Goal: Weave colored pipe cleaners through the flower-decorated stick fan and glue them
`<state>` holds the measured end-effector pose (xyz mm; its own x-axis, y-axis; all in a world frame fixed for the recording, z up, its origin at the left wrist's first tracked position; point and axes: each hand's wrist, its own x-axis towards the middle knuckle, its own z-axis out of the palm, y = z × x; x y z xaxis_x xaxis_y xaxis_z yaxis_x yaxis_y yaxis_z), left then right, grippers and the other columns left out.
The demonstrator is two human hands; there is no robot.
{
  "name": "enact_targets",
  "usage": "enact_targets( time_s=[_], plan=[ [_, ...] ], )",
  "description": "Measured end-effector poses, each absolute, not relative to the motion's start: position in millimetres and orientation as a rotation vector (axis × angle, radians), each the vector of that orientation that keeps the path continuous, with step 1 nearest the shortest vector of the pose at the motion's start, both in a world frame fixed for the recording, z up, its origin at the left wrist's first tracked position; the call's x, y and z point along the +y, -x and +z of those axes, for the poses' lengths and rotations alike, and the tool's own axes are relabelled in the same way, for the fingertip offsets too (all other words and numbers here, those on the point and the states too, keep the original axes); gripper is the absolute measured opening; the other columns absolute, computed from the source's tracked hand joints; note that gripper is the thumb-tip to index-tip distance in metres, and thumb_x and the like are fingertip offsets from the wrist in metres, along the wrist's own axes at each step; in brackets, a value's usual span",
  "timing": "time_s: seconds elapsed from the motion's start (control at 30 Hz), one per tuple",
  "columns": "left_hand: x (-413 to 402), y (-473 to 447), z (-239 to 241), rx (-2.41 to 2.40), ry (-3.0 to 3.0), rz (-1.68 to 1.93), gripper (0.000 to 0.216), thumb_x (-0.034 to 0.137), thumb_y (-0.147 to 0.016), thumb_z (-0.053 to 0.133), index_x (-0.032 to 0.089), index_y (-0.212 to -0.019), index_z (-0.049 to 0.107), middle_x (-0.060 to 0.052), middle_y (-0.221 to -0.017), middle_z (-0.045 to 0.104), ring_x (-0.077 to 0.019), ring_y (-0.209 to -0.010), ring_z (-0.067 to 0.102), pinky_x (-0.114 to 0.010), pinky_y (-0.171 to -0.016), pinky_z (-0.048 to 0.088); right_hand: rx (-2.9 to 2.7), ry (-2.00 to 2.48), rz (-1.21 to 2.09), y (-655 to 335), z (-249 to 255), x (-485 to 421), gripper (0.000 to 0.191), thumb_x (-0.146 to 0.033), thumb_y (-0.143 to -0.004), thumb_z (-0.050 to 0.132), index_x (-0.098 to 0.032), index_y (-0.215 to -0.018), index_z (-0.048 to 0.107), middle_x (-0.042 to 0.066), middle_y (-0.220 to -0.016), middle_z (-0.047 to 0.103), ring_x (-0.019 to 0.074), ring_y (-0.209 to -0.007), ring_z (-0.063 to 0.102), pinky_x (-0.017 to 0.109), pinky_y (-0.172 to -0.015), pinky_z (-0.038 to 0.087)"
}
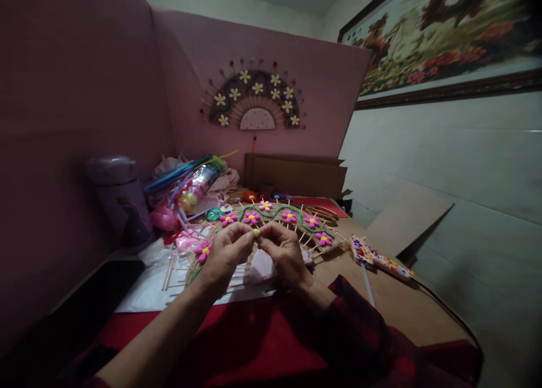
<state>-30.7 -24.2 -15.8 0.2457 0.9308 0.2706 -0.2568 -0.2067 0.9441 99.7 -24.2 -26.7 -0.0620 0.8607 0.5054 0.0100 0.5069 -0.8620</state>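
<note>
Between the fingertips of my left hand [228, 252] and my right hand [284, 252] is a small yellow-green ball [256, 232], which looks like soft clay. Both hands pinch it from either side. Under and behind them lies a fan-shaped craft [277, 214] made of sticks and twine-like brown material. Pink flowers [289, 216] with yellow centres and a wavy green cord [245, 209] decorate it. Small coloured balls top several of its sticks. My hands hide part of the fan's middle and its pale spotted base [261, 266].
A finished-looking fan [254, 97] with white flowers hangs on the pink panel. Left are a purple tumbler [122, 204], a dark flat object [101, 283] and a heap of craft supplies [195, 187]. A patterned glue gun [381, 259] with a cable lies right, near scissors [324, 213].
</note>
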Motion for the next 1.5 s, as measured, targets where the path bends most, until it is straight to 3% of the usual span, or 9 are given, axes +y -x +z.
enact_targets(
  time_s=[0.33,0.53,0.7,0.93,1.2,1.5],
  plan=[
    [-22.0,25.6,-19.1,0.817,-1.434,1.438,0.018,0.031,-0.074,0.060,0.015,-0.076,0.054,0.004,-0.060,0.052,-0.0047,-0.048,0.042,-0.017,-0.046,0.034,-1.601,0.852,0.657,-101.3,-27.0,-20.1,0.016,-0.029,-0.082,0.052,-0.017,-0.073,0.054,-0.001,-0.066,0.050,0.0118,-0.063,0.047,0.024,-0.059,0.038],
    [-23.2,32.9,-15.4,0.922,-1.734,1.411,0.012,0.023,-0.074,0.058,0.014,-0.080,0.062,0.000,-0.066,0.061,-0.0090,-0.056,0.053,-0.020,-0.053,0.043,-1.852,0.960,0.288,-110.9,-15.8,-23.9,0.012,-0.016,-0.081,0.049,-0.018,-0.069,0.052,0.000,-0.067,0.049,0.0133,-0.066,0.045,0.025,-0.061,0.034],
    [-21.8,39.1,-13.4,1.008,-1.868,1.277,0.014,0.028,-0.075,0.057,0.015,-0.076,0.062,0.000,-0.058,0.058,-0.0091,-0.048,0.052,-0.018,-0.042,0.040,-2.053,0.941,0.121,-120.9,-10.6,-20.0,0.012,-0.006,-0.075,0.049,-0.018,-0.073,0.051,0.001,-0.071,0.051,0.0144,-0.071,0.046,0.025,-0.064,0.034],
    [-21.5,38.0,-10.0,0.889,-1.710,1.163,0.020,0.034,-0.076,0.055,0.015,-0.076,0.053,0.004,-0.058,0.051,-0.0072,-0.040,0.047,-0.020,-0.035,0.042,-2.087,0.903,0.237,-124.0,-6.9,-20.3,0.009,-0.016,-0.084,0.047,-0.018,-0.075,0.050,0.001,-0.072,0.050,0.0137,-0.069,0.046,0.025,-0.064,0.035],
    [-21.7,36.0,-18.7,0.986,-1.840,1.281,0.016,0.031,-0.076,0.056,0.016,-0.077,0.060,0.001,-0.059,0.055,-0.0069,-0.042,0.048,-0.017,-0.037,0.040,-2.125,0.931,0.244,-123.3,-9.1,-17.8,0.016,-0.022,-0.088,0.043,-0.019,-0.073,0.047,0.001,-0.073,0.051,0.0147,-0.070,0.047,0.027,-0.065,0.035],
    [-21.3,36.2,-22.2,1.014,-1.862,1.375,0.014,0.030,-0.077,0.055,0.017,-0.078,0.059,0.001,-0.059,0.056,-0.0082,-0.041,0.050,-0.018,-0.036,0.041,-2.079,0.872,0.278,-120.6,-10.8,-18.2,0.009,-0.017,-0.086,0.043,-0.018,-0.079,0.049,0.002,-0.074,0.052,0.0153,-0.071,0.047,0.027,-0.065,0.036]
  ],
)
